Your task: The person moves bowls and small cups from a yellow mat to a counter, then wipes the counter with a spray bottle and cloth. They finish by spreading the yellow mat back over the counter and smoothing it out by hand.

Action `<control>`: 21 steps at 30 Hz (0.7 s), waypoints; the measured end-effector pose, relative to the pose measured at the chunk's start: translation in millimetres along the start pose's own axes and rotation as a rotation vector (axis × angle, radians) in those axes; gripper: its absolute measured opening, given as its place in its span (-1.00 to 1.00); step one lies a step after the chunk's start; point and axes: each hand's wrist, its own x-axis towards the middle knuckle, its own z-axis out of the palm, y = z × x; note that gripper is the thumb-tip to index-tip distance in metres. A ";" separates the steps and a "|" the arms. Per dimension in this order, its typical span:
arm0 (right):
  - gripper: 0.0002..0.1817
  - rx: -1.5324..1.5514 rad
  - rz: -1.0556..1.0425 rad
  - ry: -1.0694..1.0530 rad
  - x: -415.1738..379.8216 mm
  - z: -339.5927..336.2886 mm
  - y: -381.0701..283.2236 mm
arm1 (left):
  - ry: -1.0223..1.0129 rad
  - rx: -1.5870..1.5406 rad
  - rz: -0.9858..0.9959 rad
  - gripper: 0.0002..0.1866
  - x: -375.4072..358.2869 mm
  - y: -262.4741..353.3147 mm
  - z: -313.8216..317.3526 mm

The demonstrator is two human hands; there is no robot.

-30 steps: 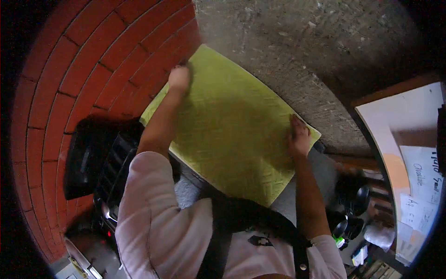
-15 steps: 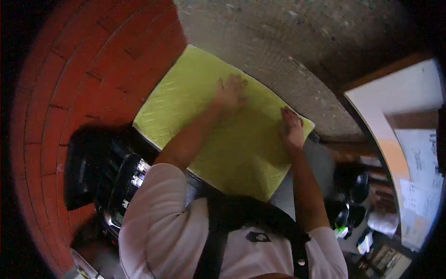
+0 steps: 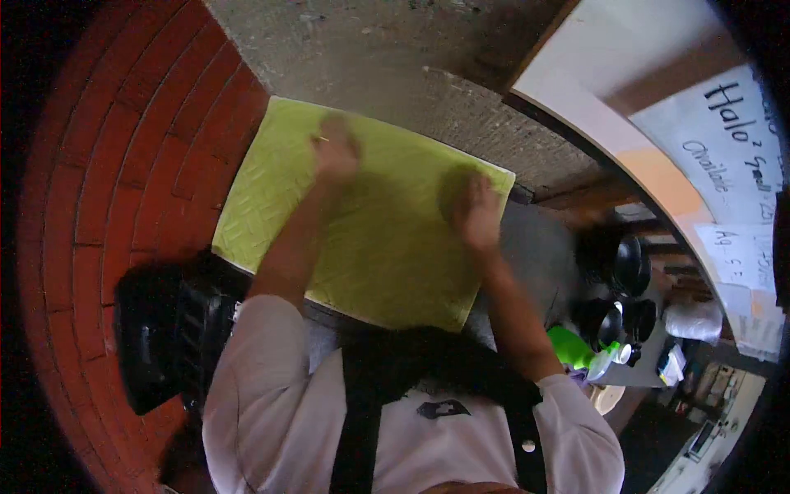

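Observation:
A yellow-green quilted mat (image 3: 395, 263) with a pale edge is spread over a dark grey counter, its far side against the wall. On the upper left part of the mat rests my left hand (image 3: 336, 155), blurred by motion, its thumb apart from the fingers and nothing visible in it. My right hand (image 3: 477, 212) lies near the mat's right edge, fingers stretched out along the surface. Neither hand appears to grip the fabric.
Red brick wall (image 3: 148, 165) stands at the left, bare concrete wall (image 3: 370, 66) behind. A black plastic object (image 3: 148, 346) sits at lower left. To the right are black pans (image 3: 629, 265), a green spray bottle (image 3: 569, 347) and a board with handwritten papers (image 3: 699, 148).
The camera view has turned, so the mat appears further left and flatter. My left hand is nearer the mat's far left area; my right hand remains near the right edge.

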 end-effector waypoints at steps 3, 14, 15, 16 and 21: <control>-0.22 0.042 -0.102 -0.040 -6.5 31.3 -40.5 | 0.149 -0.167 0.287 -0.30 -80.4 91.4 -15.7; -0.32 -0.061 0.143 0.057 -17.0 -29.3 40.9 | -0.024 -0.001 -0.158 -0.35 -156.9 -30.9 -35.1; -0.31 -0.022 0.131 0.011 -17.6 -35.0 29.8 | -0.063 0.134 -0.295 -0.34 -158.1 -41.1 -32.9; -0.29 0.018 0.126 -0.040 -24.1 -36.7 16.9 | -0.062 0.133 -0.266 -0.34 -164.8 -43.0 -28.5; -0.29 0.236 -0.194 -0.118 -101.0 -1.0 -77.2 | -0.208 0.096 -0.054 -0.35 -206.0 21.0 -66.1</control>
